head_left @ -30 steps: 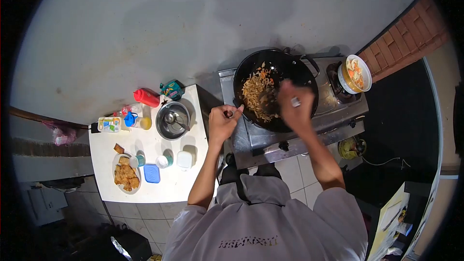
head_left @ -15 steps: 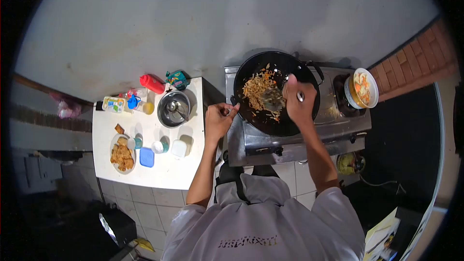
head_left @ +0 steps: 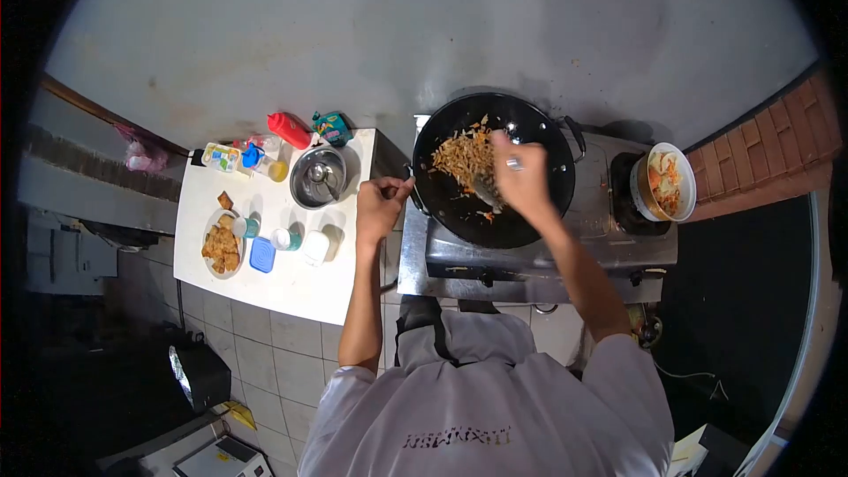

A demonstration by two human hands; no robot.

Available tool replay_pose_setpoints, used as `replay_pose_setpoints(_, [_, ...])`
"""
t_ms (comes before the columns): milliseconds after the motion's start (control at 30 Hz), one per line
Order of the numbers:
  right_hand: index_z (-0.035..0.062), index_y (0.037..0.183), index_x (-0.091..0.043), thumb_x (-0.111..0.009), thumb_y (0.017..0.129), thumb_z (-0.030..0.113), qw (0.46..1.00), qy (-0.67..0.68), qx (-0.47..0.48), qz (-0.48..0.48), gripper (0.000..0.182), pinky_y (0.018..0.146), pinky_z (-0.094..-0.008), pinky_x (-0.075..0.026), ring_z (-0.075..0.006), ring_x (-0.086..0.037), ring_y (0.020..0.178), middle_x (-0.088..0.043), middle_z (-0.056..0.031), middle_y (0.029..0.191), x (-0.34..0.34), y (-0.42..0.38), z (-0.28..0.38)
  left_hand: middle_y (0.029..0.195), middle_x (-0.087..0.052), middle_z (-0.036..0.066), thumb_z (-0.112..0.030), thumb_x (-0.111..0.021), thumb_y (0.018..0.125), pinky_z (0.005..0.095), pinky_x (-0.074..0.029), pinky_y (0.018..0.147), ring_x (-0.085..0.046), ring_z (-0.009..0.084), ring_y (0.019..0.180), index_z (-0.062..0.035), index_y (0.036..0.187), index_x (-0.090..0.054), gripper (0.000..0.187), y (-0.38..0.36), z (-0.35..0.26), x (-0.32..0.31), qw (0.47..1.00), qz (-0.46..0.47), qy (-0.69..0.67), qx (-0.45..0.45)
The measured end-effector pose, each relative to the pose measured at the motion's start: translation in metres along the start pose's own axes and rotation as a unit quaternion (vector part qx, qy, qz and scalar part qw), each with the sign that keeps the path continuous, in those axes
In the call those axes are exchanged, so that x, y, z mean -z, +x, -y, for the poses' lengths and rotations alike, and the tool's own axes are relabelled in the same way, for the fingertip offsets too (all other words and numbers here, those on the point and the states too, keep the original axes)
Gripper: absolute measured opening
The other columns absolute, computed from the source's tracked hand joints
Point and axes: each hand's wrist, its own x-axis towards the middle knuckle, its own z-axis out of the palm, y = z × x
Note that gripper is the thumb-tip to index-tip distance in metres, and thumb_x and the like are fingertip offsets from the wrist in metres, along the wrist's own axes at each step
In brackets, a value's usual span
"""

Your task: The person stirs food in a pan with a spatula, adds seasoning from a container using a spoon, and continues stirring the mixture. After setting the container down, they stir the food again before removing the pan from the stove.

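Observation:
A black wok rests on the steel stove, with shredded food heaped in its left half. My right hand is closed around the handle of a metal spatula, whose blade lies in the food and looks blurred. At the wok's left rim, my left hand pinches the side handle between thumb and fingers. The spatula's handle is mostly hidden by my right hand.
On the right burner stands a bowl of sliced vegetables. The white table at left holds a steel bowl, a red bottle, a green packet, small containers and a plate of fried pieces.
The view has shifted a little. My right hand and the spatula have moved left and down within the wok. My left hand stays at the wok's handle.

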Motion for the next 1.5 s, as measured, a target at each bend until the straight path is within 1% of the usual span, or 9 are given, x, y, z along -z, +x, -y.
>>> replay_pose_setpoints(133, [-0.0002,0.055,-0.053,-0.057,0.091,0.010,0.979,0.146,0.143,-0.007,0.038,0.040,-0.0302,-0.030,-0.0152,-0.044,0.035,-0.041,-0.0071,0.043,0.030,-0.016,0.014,0.049,-0.045,-0.003,-0.018,-0.072,0.082,0.0265,-0.026,0.043,-0.034,0.0049,0.046,0.0039,0.069,-0.065,0.026,0.001,0.011,-0.005,1.000,-0.017,0.016,-0.002])
replay_pose_setpoints(267, [-0.0028,0.063,-0.057,-0.062,0.087,0.010,0.973,0.003,0.211,0.096,0.028,0.043,-0.0343,-0.034,-0.0182,-0.048,0.042,-0.049,-0.0147,0.051,-0.003,-0.009,-0.004,0.048,-0.044,-0.002,-0.019,-0.072,0.081,0.0274,-0.027,0.044,-0.034,0.0056,0.046,0.0032,0.070,-0.066,0.026,-0.002,0.009,-0.005,0.999,-0.027,-0.009,0.016])
replay_pose_setpoints(400, [-0.0056,0.059,-0.048,-0.050,0.097,0.030,0.985,-0.006,-0.042,-0.170,0.052,0.044,-0.0350,-0.027,-0.0111,-0.030,0.047,-0.032,-0.0076,0.045,0.038,0.026,-0.007,0.047,-0.043,-0.002,-0.020,-0.072,0.081,0.0276,-0.028,0.044,-0.034,0.0060,0.046,0.0023,0.070,-0.066,0.026,-0.003,0.011,-0.007,0.999,-0.036,0.011,0.004])
replay_pose_setpoints(667, [-0.0034,0.054,-0.032,-0.044,0.099,0.037,0.929,0.003,-0.120,-0.351,0.061,0.051,-0.0406,-0.029,-0.0177,-0.032,0.050,-0.030,-0.0066,0.046,-0.004,0.065,-0.098,0.051,-0.048,0.001,-0.023,-0.074,0.079,0.0283,-0.033,0.047,-0.040,0.0076,0.048,0.0025,0.068,-0.065,0.029,-0.005,0.016,-0.006,1.000,-0.014,-0.015,0.020])
replay_pose_setpoints(867, [0.0056,0.052,-0.036,-0.041,0.100,0.039,0.978,-0.078,-0.027,-0.193,0.059,0.047,-0.0326,-0.025,-0.0075,-0.033,0.049,-0.033,-0.0010,0.046,-0.012,0.051,-0.074,0.054,-0.049,-0.001,-0.023,-0.073,0.082,0.0270,-0.033,0.048,-0.040,0.0077,0.052,0.0024,0.072,-0.066,0.029,0.000,0.010,-0.002,0.999,0.015,0.024,-0.019])
replay_pose_setpoints(900, [0.0047,0.052,-0.034,-0.041,0.099,0.042,0.986,0.058,-0.019,-0.153,0.061,0.047,-0.0324,-0.023,-0.0085,-0.032,0.048,-0.036,0.0001,0.047,-0.012,0.046,-0.041,0.054,-0.049,0.000,-0.023,-0.073,0.082,0.0272,-0.035,0.049,-0.040,0.0081,0.052,0.0025,0.071,-0.066,0.029,0.002,0.013,-0.002,0.999,0.022,0.007,-0.021])
replay_pose_setpoints(1000, [0.0062,0.049,-0.036,-0.044,0.099,0.041,0.950,0.082,0.000,-0.301,0.062,0.043,-0.0276,-0.026,-0.0081,-0.035,0.043,-0.038,-0.0011,0.044,0.007,0.053,-0.026,0.055,-0.054,0.009,-0.025,-0.076,0.077,0.0315,-0.042,0.053,-0.052,0.0152,0.051,0.0043,0.068,-0.064,0.032,0.005,0.015,0.000,0.999,0.037,-0.005,-0.021])
replay_pose_setpoints(1333, [0.0016,0.052,-0.042,-0.046,0.099,0.039,0.947,0.054,-0.003,-0.317,0.060,0.046,-0.0328,-0.027,-0.0102,-0.034,0.046,-0.040,-0.0009,0.046,0.004,0.042,-0.023,0.054,-0.051,0.005,-0.027,-0.076,0.076,0.0302,-0.040,0.051,-0.046,0.0121,0.050,0.0032,0.069,-0.066,0.033,0.013,0.011,0.008,0.993,0.096,0.011,-0.074])
replay_pose_setpoints(1500, [0.0012,0.055,-0.038,-0.045,0.100,0.029,0.984,0.018,0.032,-0.176,0.054,0.048,-0.0300,-0.030,-0.0097,-0.035,0.050,-0.038,-0.0002,0.051,0.000,0.032,0.000,0.052,-0.050,0.006,-0.026,-0.077,0.076,0.0301,-0.039,0.049,-0.045,0.0115,0.048,0.0046,0.070,-0.066,0.033,0.016,0.018,0.010,0.991,0.119,-0.002,-0.069])
